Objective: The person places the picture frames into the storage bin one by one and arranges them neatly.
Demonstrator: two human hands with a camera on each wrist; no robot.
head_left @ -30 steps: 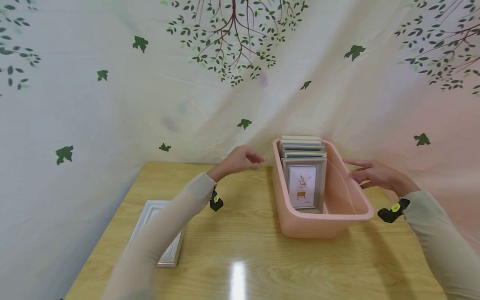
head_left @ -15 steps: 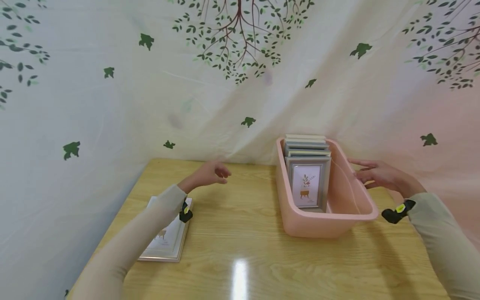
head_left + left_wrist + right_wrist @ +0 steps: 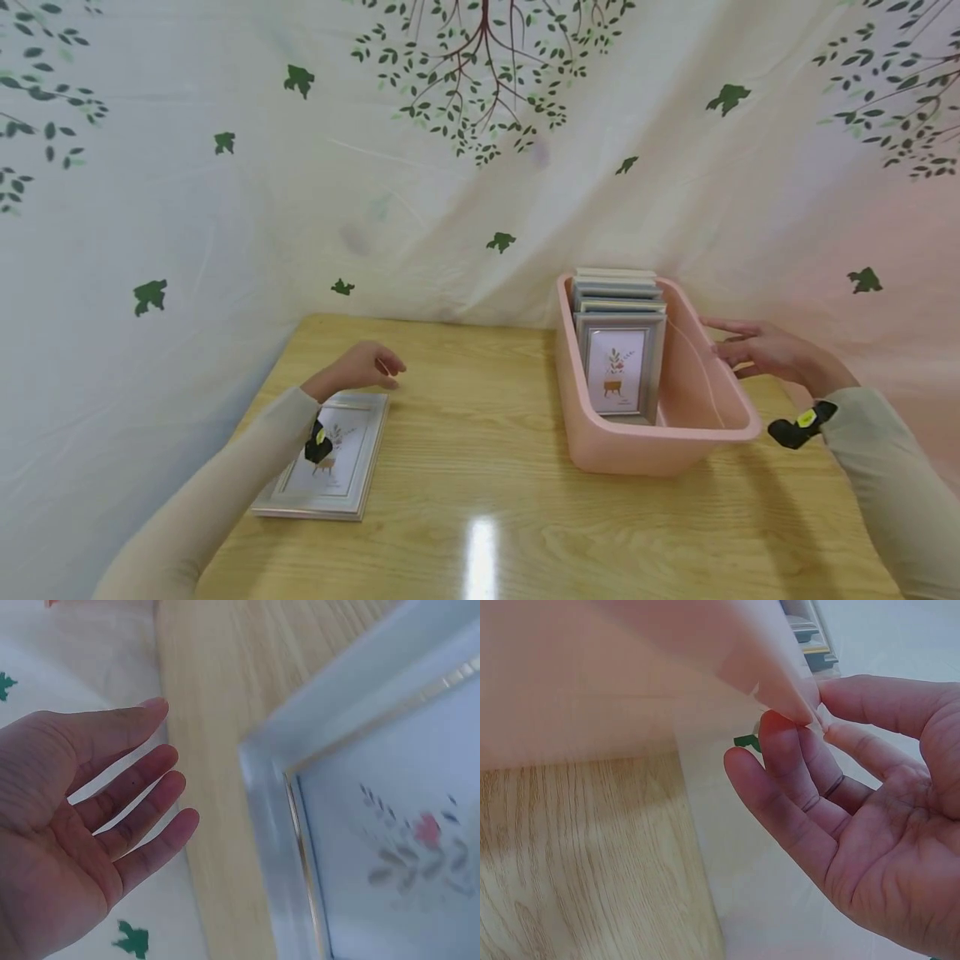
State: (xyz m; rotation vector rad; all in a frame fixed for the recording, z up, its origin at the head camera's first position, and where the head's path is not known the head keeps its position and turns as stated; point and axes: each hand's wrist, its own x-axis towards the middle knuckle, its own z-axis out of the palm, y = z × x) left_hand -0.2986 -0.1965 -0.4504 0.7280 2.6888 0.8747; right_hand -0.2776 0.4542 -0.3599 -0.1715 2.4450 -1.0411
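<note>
My left hand [image 3: 362,367] is held over the far end of a silver-edged picture frame [image 3: 348,497] lying flat at the table's left, its print showing a potted plant. In the left wrist view, the loosely bent fingers [image 3: 154,847] hold nothing, apart from the frame's corner. A pink plastic bin [image 3: 626,450] stands on the right side. Its right rim is gripped by my right hand [image 3: 783,354]; the right wrist view shows fingers [image 3: 780,795] bent under the lip. Inside the bin, several picture frames [image 3: 618,375] stand upright on the left side, the front one grey.
The wooden table [image 3: 442,433] has its back edge against a pale cloth [image 3: 420,208] printed with leaves and branches. Bare wood lies between the flat frame and the bin. The right part of the bin's inside [image 3: 690,383] holds no frames.
My left hand has moved left and slightly toward me, from beside the bin to over the flat picture frame, staying empty. My right hand has kept its place on the bin rim.
</note>
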